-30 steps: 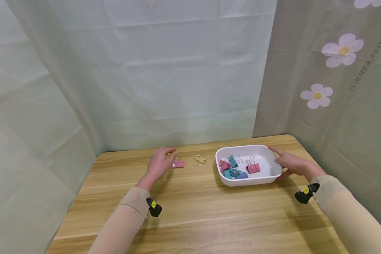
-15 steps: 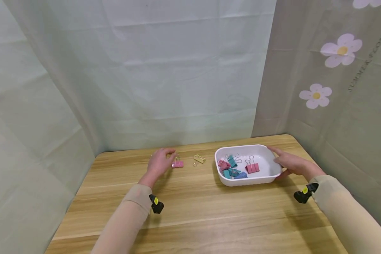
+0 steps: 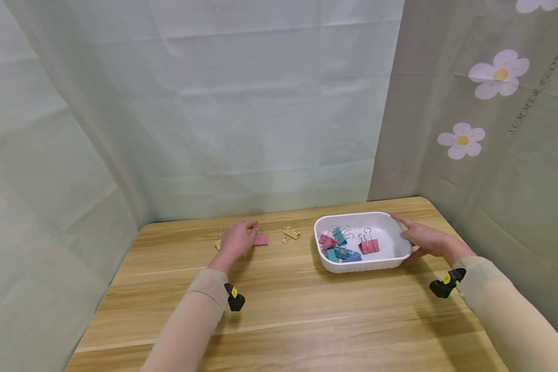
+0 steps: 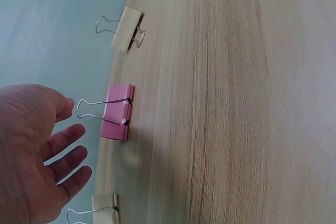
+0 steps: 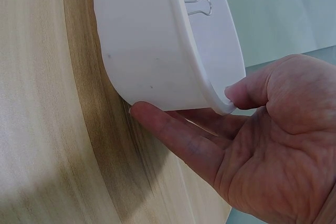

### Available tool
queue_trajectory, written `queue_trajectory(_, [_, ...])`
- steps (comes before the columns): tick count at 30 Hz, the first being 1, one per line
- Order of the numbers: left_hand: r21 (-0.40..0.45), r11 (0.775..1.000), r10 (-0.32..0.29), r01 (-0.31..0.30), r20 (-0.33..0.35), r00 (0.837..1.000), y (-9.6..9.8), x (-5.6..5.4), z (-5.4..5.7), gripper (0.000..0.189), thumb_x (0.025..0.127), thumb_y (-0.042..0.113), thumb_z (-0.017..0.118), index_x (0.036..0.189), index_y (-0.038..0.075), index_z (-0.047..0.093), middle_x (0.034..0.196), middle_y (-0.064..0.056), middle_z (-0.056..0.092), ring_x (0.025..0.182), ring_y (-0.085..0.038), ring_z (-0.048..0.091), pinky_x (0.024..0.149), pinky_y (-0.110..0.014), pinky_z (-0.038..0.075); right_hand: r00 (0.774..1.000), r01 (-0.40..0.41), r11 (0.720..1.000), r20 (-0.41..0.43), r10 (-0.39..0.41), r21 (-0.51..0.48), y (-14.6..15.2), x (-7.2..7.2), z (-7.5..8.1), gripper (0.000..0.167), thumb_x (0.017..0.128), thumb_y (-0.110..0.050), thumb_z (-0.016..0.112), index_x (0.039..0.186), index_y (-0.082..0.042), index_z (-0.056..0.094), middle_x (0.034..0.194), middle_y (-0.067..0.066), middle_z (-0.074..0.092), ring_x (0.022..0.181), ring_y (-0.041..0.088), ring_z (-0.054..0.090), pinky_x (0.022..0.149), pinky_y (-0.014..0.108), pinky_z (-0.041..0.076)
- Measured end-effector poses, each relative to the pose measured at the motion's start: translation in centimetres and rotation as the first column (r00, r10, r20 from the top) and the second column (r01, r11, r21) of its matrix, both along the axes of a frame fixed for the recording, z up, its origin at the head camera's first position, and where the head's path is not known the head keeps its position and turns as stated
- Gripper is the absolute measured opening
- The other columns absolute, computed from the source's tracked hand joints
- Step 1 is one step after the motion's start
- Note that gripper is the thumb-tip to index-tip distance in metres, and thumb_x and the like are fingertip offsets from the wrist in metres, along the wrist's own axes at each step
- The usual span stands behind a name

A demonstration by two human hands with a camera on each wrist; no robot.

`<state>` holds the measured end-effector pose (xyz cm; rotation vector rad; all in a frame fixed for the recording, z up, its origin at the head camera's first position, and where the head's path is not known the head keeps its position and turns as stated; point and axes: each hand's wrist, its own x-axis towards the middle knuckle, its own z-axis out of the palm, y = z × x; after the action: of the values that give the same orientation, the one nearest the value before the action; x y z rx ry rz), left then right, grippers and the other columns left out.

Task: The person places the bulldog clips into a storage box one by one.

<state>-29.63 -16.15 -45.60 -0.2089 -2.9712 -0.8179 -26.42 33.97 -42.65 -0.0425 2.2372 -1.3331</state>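
My left hand (image 3: 238,239) hovers beside a pink binder clip (image 3: 261,241) on the table. In the left wrist view the fingers are loosely bent, with the thumb near the wire handle of the pink clip (image 4: 118,112) and nothing held. A yellow binder clip (image 3: 292,234) lies to the right; another yellow clip (image 3: 218,245) is partly hidden behind the left hand. My right hand (image 3: 430,239) grips the right end of a white plastic tray (image 3: 390,264), its thumb (image 5: 247,92) over the rim and its fingers against the outside.
Inside the tray are several binder clips: a pink one (image 3: 370,246) near the middle, with teal (image 3: 340,236), blue (image 3: 353,257) and more pink ones at the left. A cloth curtain (image 3: 260,129) hangs behind the wooden table (image 3: 307,320).
My left hand has moved slightly right, closer to the pink clip, and the yellow clip at its left has come into view. The right hand and the tray stay in place.
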Motion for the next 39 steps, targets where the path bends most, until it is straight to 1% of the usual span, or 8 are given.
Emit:
queue_trajectory(8, [0.004,1.0,-0.007,0.007,0.01,1.0,0.0,0.0,-0.4,0.04,0.106,0.025,0.054,0.141,0.006,0.061,0.14,-0.019,0.059,0.134,-0.042,0.048,0.111,-0.058,0.038,1.0,0.003,1.0,-0.001,-0.003,0.007,0.0,0.1,0.2,0.071,0.109,-0.009,0.036,0.165,-0.018,-0.006,0.158,0.034,0.009,0.122,0.049,0.048,0.085,0.052,0.059])
queue_trajectory(14, [0.026,0.999,0.021,-0.021,0.018,1.0,-0.2,-0.1,-0.4,0.034,0.105,0.023,0.057,0.134,0.009,0.067,0.135,-0.015,0.064,0.131,-0.038,0.053,0.106,-0.056,0.043,1.0,-0.006,1.0,-0.01,0.006,0.001,0.0,0.0,0.2,0.071,0.108,-0.007,0.035,0.164,-0.017,-0.006,0.157,0.034,0.007,0.118,0.046,0.052,0.083,0.053,0.059])
queue_trajectory(18, [0.036,0.998,0.044,-0.045,0.028,0.999,-0.4,-0.1,-0.5,0.03,0.103,0.023,0.059,0.127,0.009,0.071,0.129,-0.012,0.067,0.124,-0.036,0.058,0.1,-0.054,0.047,1.0,0.001,1.0,-0.009,-0.001,0.008,0.0,0.0,0.1,0.07,0.108,-0.007,0.035,0.165,-0.017,-0.006,0.158,0.033,0.008,0.117,0.044,0.052,0.083,0.052,0.06])
queue_trajectory(22, [0.027,0.997,0.07,-0.072,0.051,0.996,-0.5,0.1,-0.5,0.027,0.103,0.025,0.06,0.121,0.008,0.072,0.12,-0.011,0.07,0.111,-0.033,0.063,0.093,-0.052,0.05,1.0,0.006,1.0,-0.009,-0.005,0.015,-0.1,0.0,0.1,0.07,0.108,-0.008,0.035,0.165,-0.017,-0.005,0.158,0.033,0.008,0.116,0.044,0.053,0.083,0.051,0.06])
queue_trajectory(25, [0.017,0.997,0.081,-0.082,0.06,0.995,-0.7,0.2,-0.4,0.026,0.103,0.026,0.061,0.117,0.008,0.072,0.114,-0.01,0.07,0.102,-0.031,0.063,0.089,-0.051,0.05,1.0,-0.004,1.0,-0.014,0.005,0.016,0.0,0.1,0.2,0.07,0.108,-0.007,0.034,0.164,-0.015,-0.006,0.158,0.034,0.007,0.116,0.044,0.053,0.083,0.051,0.06])
queue_trajectory(28, [0.018,0.996,0.084,-0.085,0.064,0.994,-0.7,0.3,-0.4,0.025,0.103,0.027,0.062,0.114,0.007,0.073,0.11,-0.01,0.07,0.097,-0.029,0.062,0.086,-0.05,0.05,1.0,-0.001,1.0,-0.015,0.001,0.02,0.0,0.1,0.2,0.07,0.108,-0.008,0.035,0.165,-0.016,-0.005,0.159,0.033,0.007,0.118,0.045,0.052,0.083,0.051,0.06])
queue_trajectory(33, [0.018,0.996,0.083,-0.084,0.058,0.995,-0.8,0.5,-0.4,0.024,0.102,0.026,0.062,0.111,0.007,0.073,0.108,-0.01,0.071,0.097,-0.03,0.062,0.086,-0.051,0.05,1.0,-0.001,1.0,-0.02,0.002,0.018,-0.2,0.2,0.3,0.07,0.108,-0.009,0.036,0.165,-0.017,-0.005,0.159,0.033,0.007,0.119,0.046,0.051,0.084,0.051,0.06])
queue_trajectory(39, [0.04,0.996,0.076,-0.078,0.051,0.996,-1.0,0.4,-0.9,0.026,0.102,0.026,0.062,0.11,0.006,0.074,0.109,-0.011,0.071,0.1,-0.03,0.062,0.09,-0.051,0.049,1.0,-0.009,1.0,-0.018,0.01,0.01,-0.1,0.3,0.3,0.069,0.109,-0.01,0.036,0.165,-0.017,-0.005,0.157,0.035,0.01,0.119,0.047,0.051,0.084,0.051,0.059])
